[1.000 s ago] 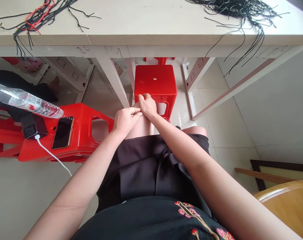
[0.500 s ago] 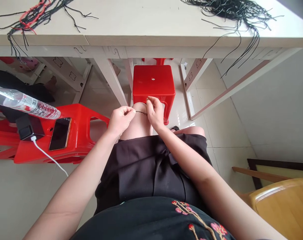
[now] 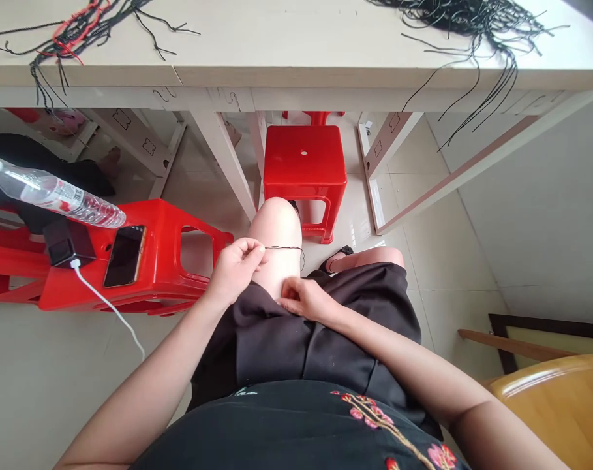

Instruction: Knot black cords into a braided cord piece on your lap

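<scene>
- Left hand (image 3: pixel 235 271): thumb and forefinger clenched in a pinch on one thin black cord (image 3: pixel 284 247).
- Right hand (image 3: pixel 306 299): released, fingers loosely curled on the skirt at the thigh, grasping nothing visible.
- Cord position: one strand, stretched from the left fingertips across the bare thigh (image 3: pixel 276 251), with its far end bending down just beyond the thigh.
- Clothing: one black fabric skirt (image 3: pixel 276 346) on the lap; one black top with red floral embroidery (image 3: pixel 374 427) at the near edge.
- Table: one cream laminate table (image 3: pixel 325 77) at the far side, bearing two cord bundles.
- Bundle 1: black cords mixed with red cord (image 3: pixel 76 31), far left, with strands hanging over the table edge.
- Bundle 2: a larger mass of black cords (image 3: pixel 472 18), far right, also hanging over the edge.
- Red plastic stools: one upright, square-topped stool (image 3: pixel 304 156) beneath the table; one tipped on its side (image 3: pixel 166 261) at left, just beside the thigh. Further red shapes lie behind and at far left; their number cannot be told.
- On the tipped stool: one black smartphone (image 3: pixel 124 256), one black charger block (image 3: pixel 66 243) with one white cable (image 3: pixel 107 303), and one clear plastic water bottle (image 3: pixel 56 194) with a red-and-white label, lying on its side.
- Right: one honey-coloured wooden chair (image 3: pixel 550 408), near.
</scene>
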A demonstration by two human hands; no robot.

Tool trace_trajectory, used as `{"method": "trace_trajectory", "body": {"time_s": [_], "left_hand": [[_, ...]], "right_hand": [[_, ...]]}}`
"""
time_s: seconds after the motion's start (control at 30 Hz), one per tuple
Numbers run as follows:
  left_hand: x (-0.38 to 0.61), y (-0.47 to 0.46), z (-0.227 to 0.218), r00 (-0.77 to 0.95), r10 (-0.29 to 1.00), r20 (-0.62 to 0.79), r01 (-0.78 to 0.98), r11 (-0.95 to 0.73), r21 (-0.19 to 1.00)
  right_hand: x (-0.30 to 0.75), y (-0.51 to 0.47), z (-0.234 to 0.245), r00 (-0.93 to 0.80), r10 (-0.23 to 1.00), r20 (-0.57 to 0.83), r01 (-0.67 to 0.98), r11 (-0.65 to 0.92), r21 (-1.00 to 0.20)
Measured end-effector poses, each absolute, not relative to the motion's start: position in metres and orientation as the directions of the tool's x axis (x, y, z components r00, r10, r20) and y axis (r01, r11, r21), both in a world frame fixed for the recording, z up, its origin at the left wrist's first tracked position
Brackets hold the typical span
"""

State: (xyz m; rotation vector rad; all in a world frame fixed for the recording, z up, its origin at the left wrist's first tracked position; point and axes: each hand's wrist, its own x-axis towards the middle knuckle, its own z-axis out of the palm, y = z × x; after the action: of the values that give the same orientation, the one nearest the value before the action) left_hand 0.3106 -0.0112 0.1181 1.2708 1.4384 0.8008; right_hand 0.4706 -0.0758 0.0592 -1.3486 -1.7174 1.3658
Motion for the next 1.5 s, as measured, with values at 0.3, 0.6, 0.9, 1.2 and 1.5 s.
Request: {"method": "trace_trajectory", "body": {"time_s": [0.3, 0.6, 0.9, 1.2, 1.5], "left_hand": [[0.31, -0.023, 0.117, 0.094, 0.945, -0.314, 0.325, 0.269, 0.907], [0.305, -0.021, 0.109, 0.107, 0.948, -0.3, 0.357, 0.245, 0.901], [0.303, -0.021, 0.105, 0.152, 0.953, -0.263, 0.342, 0.199, 0.918], [0.306, -0.021, 0.109, 0.167, 0.931, -0.324, 0.332, 0.256, 0.908], [0.313, -0.022, 0.127, 0.136, 0.874, -0.466, -0.045, 0.475, 0.879]], "right_hand": [[0.461, -0.044, 0.079, -0.006, 0.987, 0.16, 0.347, 0.152, -0.925], [0.462, -0.039, 0.085, -0.08, 0.994, -0.071, 0.209, -0.053, -0.977], [0.462, -0.034, 0.098, -0.125, 0.992, -0.03, 0.305, 0.009, -0.952], [0.461, -0.028, 0.1, -0.158, 0.974, 0.162, 0.366, 0.21, -0.907], [0.458, -0.048, 0.101, -0.018, 0.898, 0.44, 0.429, 0.404, -0.808]]}}
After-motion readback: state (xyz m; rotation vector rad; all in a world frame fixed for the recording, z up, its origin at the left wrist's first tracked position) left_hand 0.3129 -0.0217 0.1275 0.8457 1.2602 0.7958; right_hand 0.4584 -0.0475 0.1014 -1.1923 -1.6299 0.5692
